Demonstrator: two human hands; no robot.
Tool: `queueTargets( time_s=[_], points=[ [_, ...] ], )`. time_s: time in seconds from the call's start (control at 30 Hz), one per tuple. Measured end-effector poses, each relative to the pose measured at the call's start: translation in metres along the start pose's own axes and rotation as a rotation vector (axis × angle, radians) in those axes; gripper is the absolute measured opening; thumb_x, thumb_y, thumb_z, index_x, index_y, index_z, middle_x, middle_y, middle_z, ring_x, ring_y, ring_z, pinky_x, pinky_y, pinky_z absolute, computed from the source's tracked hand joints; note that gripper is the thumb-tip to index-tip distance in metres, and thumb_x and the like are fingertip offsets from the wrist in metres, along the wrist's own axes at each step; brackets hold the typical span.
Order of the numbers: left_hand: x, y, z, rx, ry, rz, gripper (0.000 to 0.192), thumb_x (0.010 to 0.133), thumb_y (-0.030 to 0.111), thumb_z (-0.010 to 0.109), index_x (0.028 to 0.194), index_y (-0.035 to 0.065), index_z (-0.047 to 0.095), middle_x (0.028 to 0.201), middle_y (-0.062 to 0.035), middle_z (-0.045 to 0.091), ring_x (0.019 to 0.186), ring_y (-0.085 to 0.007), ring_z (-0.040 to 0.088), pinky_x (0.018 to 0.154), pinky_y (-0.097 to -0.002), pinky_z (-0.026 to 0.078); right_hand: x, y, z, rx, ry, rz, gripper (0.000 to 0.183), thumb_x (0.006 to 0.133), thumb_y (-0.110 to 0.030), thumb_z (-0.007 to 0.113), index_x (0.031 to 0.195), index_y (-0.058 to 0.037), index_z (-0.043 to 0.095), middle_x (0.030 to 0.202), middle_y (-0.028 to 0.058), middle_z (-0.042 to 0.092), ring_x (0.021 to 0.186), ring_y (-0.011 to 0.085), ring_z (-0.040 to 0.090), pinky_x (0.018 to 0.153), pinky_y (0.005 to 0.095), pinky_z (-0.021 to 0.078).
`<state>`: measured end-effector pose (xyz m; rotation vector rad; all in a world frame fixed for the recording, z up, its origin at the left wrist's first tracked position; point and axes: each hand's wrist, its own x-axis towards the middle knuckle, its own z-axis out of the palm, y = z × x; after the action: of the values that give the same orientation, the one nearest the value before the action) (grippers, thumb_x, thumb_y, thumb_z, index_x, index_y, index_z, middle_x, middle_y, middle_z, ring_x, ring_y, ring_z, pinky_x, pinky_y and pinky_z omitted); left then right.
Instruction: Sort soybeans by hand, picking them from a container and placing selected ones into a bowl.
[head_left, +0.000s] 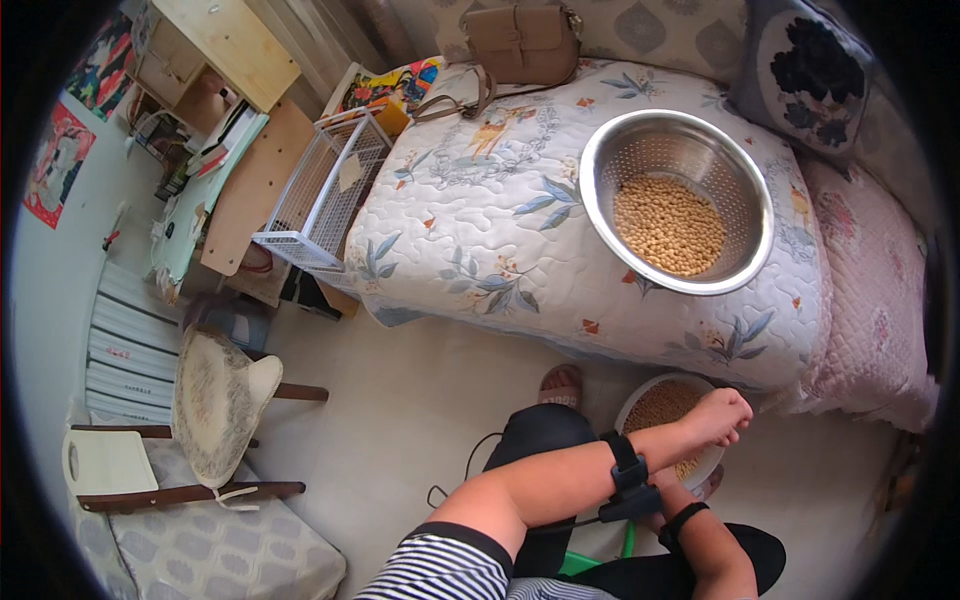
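Note:
My left hand (721, 418) hangs over the right side of a pale basin (628, 405) on the floor, its fingers curled and its palm turned out of sight. Brownish beans (660, 403) cover the basin's visible bottom, with yellower ones (686, 468) at the near side. Most of my right hand (663, 478) is hidden behind the left forearm, at the basin's near rim. Whether either hand holds anything cannot be seen. On the bed beyond stands a stainless-steel colander (589, 217), tilted in view, with yellow soybeans (667, 225) heaped in its bottom.
A quilted bedspread (480, 225) lies under the colander and a brown handbag (523, 45). White wire shelving (322, 187) adjoins the bed. A covered chair (214, 405) stands left on the pale floor (375, 420). A cable (471, 457) runs beside my knee.

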<state>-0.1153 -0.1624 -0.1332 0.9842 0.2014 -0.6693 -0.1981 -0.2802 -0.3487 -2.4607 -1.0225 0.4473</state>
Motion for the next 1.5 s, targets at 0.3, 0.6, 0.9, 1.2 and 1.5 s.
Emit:
queueTargets(
  time_s=[0.3,0.6,0.9,1.2,1.5],
  points=[
    [-0.013,0.003,-0.01,0.011,0.037,-0.031,0.019,0.097,0.022,0.052,0.101,0.0053,0.059,0.091,-0.0022,0.061,0.066,-0.0089,0.057,0.057,-0.023,0.049,-0.002,-0.015,-0.091,1.017,-0.008,0.561,0.03,0.093,-0.008,0.058,0.121,0.0014,0.056,0.108,0.0088,0.066,0.089,0.0186,0.065,0.072,0.0315,0.054],
    [-0.026,0.007,-0.025,0.005,0.217,0.098,0.018,0.098,0.019,0.052,0.103,0.0042,0.061,0.094,-0.003,0.063,0.074,-0.0099,0.058,0.065,-0.0241,0.05,-0.015,-0.065,-0.184,1.913,0.118,0.56,0.018,0.098,-0.007,0.055,0.114,-0.0014,0.058,0.107,0.0077,0.063,0.096,0.0177,0.063,0.083,0.0295,0.0524],
    [-0.028,0.007,-0.02,-0.299,0.235,0.006,0.025,0.101,0.021,0.045,0.104,0.002,0.061,0.104,-0.009,0.063,0.093,-0.0192,0.062,0.084,-0.0325,0.052,-0.006,-0.084,-0.243,1.925,0.414,0.367,0.027,0.103,-0.01,0.047,0.125,0.0041,0.053,0.115,0.0143,0.063,0.101,0.0189,0.065,0.09,0.0309,0.055],
    [-0.017,0.014,0.0,-0.702,0.055,0.173,0.037,0.105,0.029,0.036,0.118,-0.0006,0.055,0.116,-0.0098,0.06,0.112,-0.0192,0.056,0.102,-0.036,0.044,0.013,-0.105,-0.278,2.142,0.572,0.223,0.07,0.104,-0.05,0.028,0.142,0.009,0.036,0.14,0.0242,0.047,0.132,0.0317,0.046,0.115,0.042,0.0348],
    [-0.014,0.032,0.02,-0.692,0.157,0.273,0.045,0.105,0.027,0.031,0.134,-0.0024,0.048,0.14,-0.0159,0.051,0.13,-0.0244,0.048,0.114,-0.0389,0.035,0.021,-0.117,-0.274,1.961,0.688,0.185,0.087,0.099,-0.062,0.03,0.15,0.0077,0.018,0.152,0.021,0.032,0.143,0.0285,0.03,0.12,0.04,0.0221]
  ],
)
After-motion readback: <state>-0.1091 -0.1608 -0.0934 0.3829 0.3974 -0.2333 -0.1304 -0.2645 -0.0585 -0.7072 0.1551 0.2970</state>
